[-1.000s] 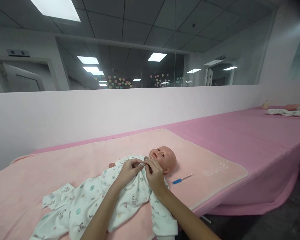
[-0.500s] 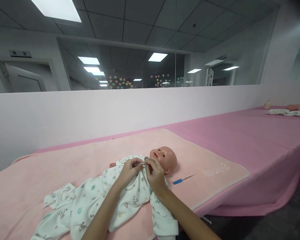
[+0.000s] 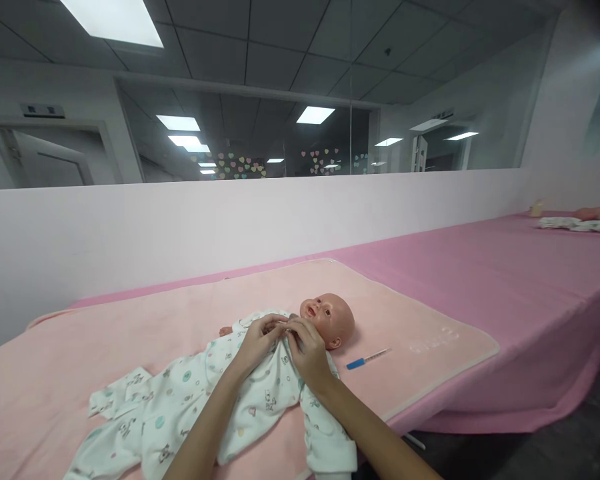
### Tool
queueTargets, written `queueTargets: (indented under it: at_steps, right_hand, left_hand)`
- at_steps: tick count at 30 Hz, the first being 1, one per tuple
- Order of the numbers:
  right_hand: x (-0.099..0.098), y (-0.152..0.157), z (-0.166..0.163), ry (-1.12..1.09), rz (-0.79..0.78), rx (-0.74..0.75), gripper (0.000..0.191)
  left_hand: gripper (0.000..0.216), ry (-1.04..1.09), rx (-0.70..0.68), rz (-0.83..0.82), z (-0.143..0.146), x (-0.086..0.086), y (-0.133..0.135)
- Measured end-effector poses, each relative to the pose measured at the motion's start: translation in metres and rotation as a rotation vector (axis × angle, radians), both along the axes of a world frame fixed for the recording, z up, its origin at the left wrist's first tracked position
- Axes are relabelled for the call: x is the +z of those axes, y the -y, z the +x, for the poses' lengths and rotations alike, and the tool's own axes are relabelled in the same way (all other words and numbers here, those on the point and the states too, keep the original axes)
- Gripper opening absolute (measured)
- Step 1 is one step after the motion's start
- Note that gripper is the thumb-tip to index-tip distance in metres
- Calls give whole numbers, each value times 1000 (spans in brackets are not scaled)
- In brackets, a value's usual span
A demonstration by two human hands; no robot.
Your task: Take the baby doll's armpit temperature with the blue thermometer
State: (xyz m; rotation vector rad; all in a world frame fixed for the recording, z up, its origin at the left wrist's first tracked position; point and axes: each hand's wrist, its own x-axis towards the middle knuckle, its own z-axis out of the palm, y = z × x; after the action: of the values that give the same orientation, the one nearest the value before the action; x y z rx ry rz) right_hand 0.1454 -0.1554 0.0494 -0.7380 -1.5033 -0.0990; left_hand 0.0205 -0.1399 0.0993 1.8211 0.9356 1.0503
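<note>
A baby doll (image 3: 337, 317) lies on its back with its head to the right, dressed in a white printed romper (image 3: 187, 377). At the romper's neck opening, my left hand (image 3: 258, 341) is closed, its fingers pinching the edge of the cloth. My right hand (image 3: 310, 353) pinches the same collar area just below the doll's chin. The fingertips of both hands meet there, and they hide the exact bit of cloth between them. Beside the doll's head rests a thermometer (image 3: 369, 359) with a blue end, apart from both hands.
Under the doll is a peach blanket (image 3: 420, 320) spread over a pink-covered table (image 3: 485, 267). A low white wall (image 3: 260, 223) with a glass window above it runs along the back. Far right lie another doll's printed clothes (image 3: 577, 224) and a small bottle (image 3: 536, 209).
My right fingers have shifted slightly left, closing in on the left fingertips at the collar. A strip of white cloth seen between the hands earlier is now mostly covered. The doll and thermometer stay put.
</note>
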Motion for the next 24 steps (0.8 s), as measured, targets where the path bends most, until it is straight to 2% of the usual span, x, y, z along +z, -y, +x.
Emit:
queueTargets:
  at_steps: [9, 18, 24]
  right_hand:
    - [-3, -4, -1, 3, -41, -35, 24]
    - [-1, -2, -1, -15, 18, -60, 28]
    - [-4, -3, 0, -15, 32, -97, 31]
  left_hand:
    - [39, 4, 2, 27, -1, -2, -2]
    - [42, -53, -38, 1, 1, 5, 4]
    - [54, -126, -60, -76, -28, 13, 21]
